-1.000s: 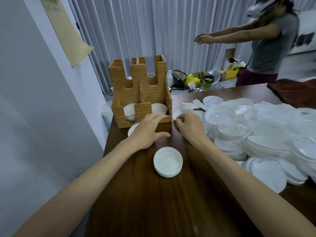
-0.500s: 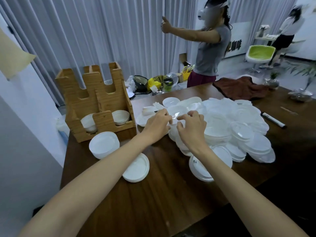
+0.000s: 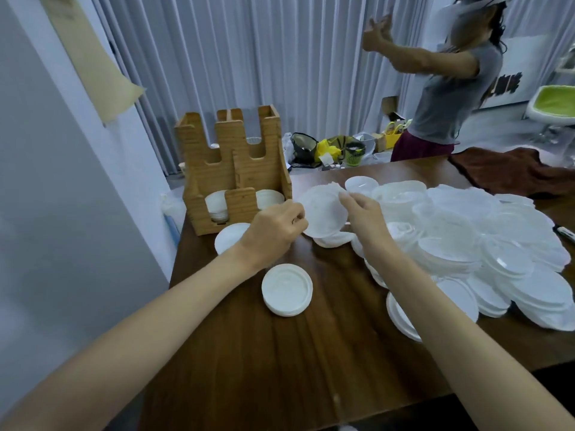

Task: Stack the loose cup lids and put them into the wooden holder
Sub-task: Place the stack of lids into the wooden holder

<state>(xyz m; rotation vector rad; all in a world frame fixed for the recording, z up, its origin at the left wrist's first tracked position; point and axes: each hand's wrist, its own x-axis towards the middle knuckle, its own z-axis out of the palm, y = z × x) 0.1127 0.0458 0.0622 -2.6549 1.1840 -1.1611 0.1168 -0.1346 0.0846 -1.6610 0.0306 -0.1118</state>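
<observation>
Both my hands hold one translucent white cup lid (image 3: pixel 323 211) lifted off the table, tilted toward me. My left hand (image 3: pixel 273 231) pinches its left rim, and my right hand (image 3: pixel 362 216) pinches its upper right rim. The wooden holder (image 3: pixel 236 169) stands at the table's far left, with stacked lids (image 3: pixel 216 205) in its two front slots. A short stack of white lids (image 3: pixel 287 289) lies in front of my left forearm, and another lid stack (image 3: pixel 230 237) sits by the holder, partly hidden by my left hand. A big heap of loose lids (image 3: pixel 466 241) covers the right half.
The dark wooden table (image 3: pixel 295 353) ends at a grey wall on the left. A brown cloth (image 3: pixel 510 172) lies at the far right, a black marker (image 3: pixel 564 233) at the right edge. A person (image 3: pixel 445 88) wearing a headset stands beyond the table, near clutter on the floor.
My hands have lifted a single lid out of the heap and brought it left, toward the holder. The view has swung back left. The person behind has raised both arms.
</observation>
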